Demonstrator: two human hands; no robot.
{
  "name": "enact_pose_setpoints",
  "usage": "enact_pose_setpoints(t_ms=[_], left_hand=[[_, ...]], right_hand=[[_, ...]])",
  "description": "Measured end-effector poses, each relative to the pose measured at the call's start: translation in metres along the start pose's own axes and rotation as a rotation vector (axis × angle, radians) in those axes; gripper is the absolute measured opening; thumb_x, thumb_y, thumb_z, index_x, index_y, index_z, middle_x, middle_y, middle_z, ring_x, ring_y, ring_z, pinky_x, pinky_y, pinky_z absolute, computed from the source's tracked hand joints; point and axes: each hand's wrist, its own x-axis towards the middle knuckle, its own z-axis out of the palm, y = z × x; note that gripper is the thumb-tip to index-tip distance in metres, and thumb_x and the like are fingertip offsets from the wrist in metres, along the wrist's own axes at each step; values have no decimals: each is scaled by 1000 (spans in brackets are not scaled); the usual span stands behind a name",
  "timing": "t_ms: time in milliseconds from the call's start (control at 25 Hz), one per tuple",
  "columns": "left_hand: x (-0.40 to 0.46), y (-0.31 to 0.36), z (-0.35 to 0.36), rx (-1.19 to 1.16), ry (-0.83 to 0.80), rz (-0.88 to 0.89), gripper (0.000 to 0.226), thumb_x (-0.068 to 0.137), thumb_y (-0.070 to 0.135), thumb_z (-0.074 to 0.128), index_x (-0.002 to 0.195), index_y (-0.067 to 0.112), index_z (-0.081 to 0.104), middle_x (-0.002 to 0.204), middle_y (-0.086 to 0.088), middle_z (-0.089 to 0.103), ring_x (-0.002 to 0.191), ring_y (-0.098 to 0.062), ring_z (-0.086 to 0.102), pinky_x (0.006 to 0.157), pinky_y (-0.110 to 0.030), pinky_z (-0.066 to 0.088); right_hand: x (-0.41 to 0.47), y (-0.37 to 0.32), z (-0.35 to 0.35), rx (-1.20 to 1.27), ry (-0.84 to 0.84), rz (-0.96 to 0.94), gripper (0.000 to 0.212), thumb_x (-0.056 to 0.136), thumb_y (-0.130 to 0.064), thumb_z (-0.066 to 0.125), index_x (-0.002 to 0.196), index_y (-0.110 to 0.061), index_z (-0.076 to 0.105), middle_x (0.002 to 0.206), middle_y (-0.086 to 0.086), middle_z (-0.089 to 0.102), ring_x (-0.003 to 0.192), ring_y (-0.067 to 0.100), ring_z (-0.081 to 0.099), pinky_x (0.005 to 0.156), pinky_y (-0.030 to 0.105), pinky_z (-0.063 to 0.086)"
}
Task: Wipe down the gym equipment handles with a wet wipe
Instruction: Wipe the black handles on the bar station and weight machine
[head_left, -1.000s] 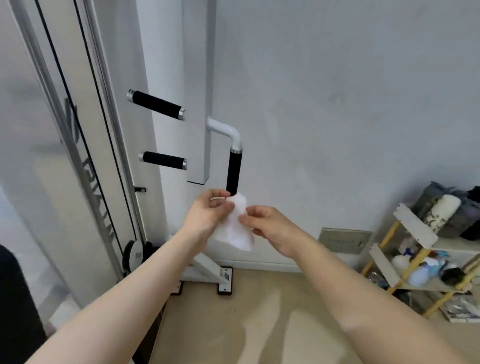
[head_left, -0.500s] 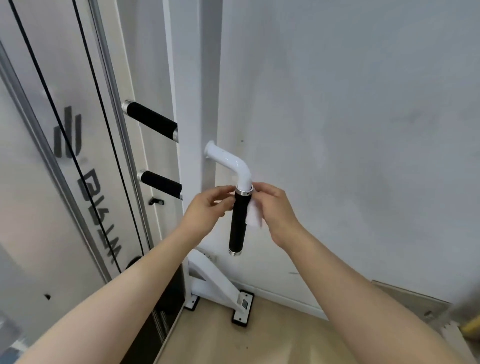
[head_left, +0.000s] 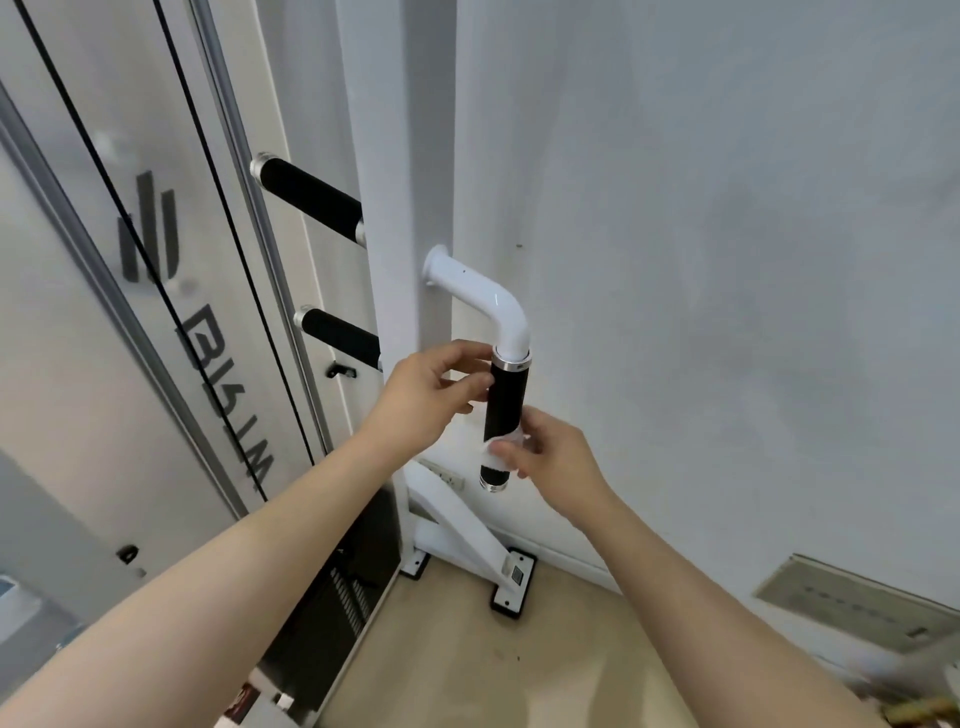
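Observation:
A black vertical handle grip (head_left: 506, 400) hangs from a bent white tube (head_left: 483, 301) fixed to the white machine post (head_left: 415, 156). My right hand (head_left: 553, 460) presses a white wet wipe (head_left: 501, 444) around the lower part of this grip; most of the wipe is hidden by my fingers. My left hand (head_left: 431, 395) rests beside the grip's top, fingertips touching it near the silver collar, with nothing in it. Two more black handles stick out left of the post, an upper one (head_left: 309, 200) and a lower one (head_left: 343, 338).
The grey wall (head_left: 727, 260) stands right behind the handle. A translucent panel (head_left: 78, 338) with black cables (head_left: 208, 234) runs along the left. The machine's white base foot (head_left: 511, 577) sits on the beige floor below. A flat vent plate (head_left: 857, 603) leans at lower right.
My right hand slid the wipe down the vertical grip from its top to its lower part. My left hand stayed near the top collar. The view moved closer to the machine.

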Motion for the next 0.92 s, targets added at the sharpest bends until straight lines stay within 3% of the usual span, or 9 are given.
enact_pose_setpoints(t_ms=[120,240,360,440,520,640,800,920], left_hand=[[-4,-1,1,5,-5,-13,25,88,11,59,89,36,61,91,14,68,77,-5,68,68,-17,54],[-3,-2,3,-4,24,-17,19,88,10,58,97,26,65,91,9,68,77,-7,67,67,-16,54],[-1,-3,7,-3,60,-33,18,89,12,56,100,23,65,90,12,67,72,-1,64,64,-12,51],[0,-4,10,-34,68,-57,17,89,12,58,99,23,66,92,5,69,78,-6,66,68,-16,54],[0,-4,10,-71,76,-72,16,88,10,59,96,21,66,90,1,68,82,-14,69,69,-19,55],[0,-4,10,-64,77,-80,15,87,9,59,92,22,64,87,2,67,82,-13,70,67,-17,54],[0,-2,9,-45,90,-90,14,87,9,60,94,19,66,95,-7,69,83,-21,68,76,-26,56],[-1,0,8,-47,98,-95,14,85,9,62,91,20,69,88,-4,71,77,-11,66,76,-21,53]], right_hand=[[-14,24,16,-97,-5,130,19,79,-16,69,94,-25,61,64,-15,51,57,1,50,53,9,37],[-2,-13,0,157,141,-80,29,79,-8,70,105,-18,62,77,-14,61,63,-8,55,62,6,41],[14,-49,-15,242,282,-274,28,80,-10,68,104,-23,61,84,-4,66,73,6,59,69,14,48],[12,-40,-9,185,296,-243,27,80,-12,69,105,-19,61,79,-8,63,66,1,55,64,11,45],[4,-11,4,60,204,-89,31,79,-12,70,109,-10,62,72,-15,58,57,-4,51,56,5,38],[-4,14,16,-91,91,79,35,78,-13,70,113,-11,62,68,-19,51,54,-2,47,52,4,36],[15,-32,-4,160,283,-197,34,75,-12,73,107,-18,63,78,-8,63,65,1,53,62,13,43],[12,-23,2,115,294,-165,33,76,-15,73,107,-19,61,74,-11,60,62,7,51,59,13,42]])
